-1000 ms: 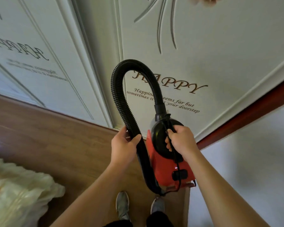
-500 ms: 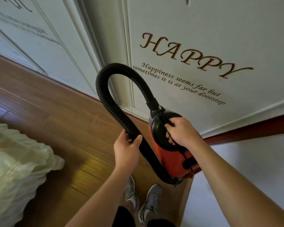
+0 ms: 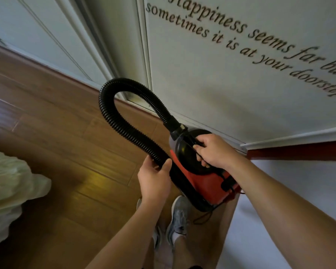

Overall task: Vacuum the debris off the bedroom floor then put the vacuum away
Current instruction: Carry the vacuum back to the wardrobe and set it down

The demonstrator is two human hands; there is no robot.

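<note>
The red vacuum [image 3: 200,181] hangs above the floor [image 3: 56,133], near the lettered door [image 3: 231,84]. Your right hand [image 3: 211,152] grasps it on top, and your left hand [image 3: 155,179] grasps the black hose [image 3: 124,129]. No debris shows here; I judge only the storing is left.
</note>
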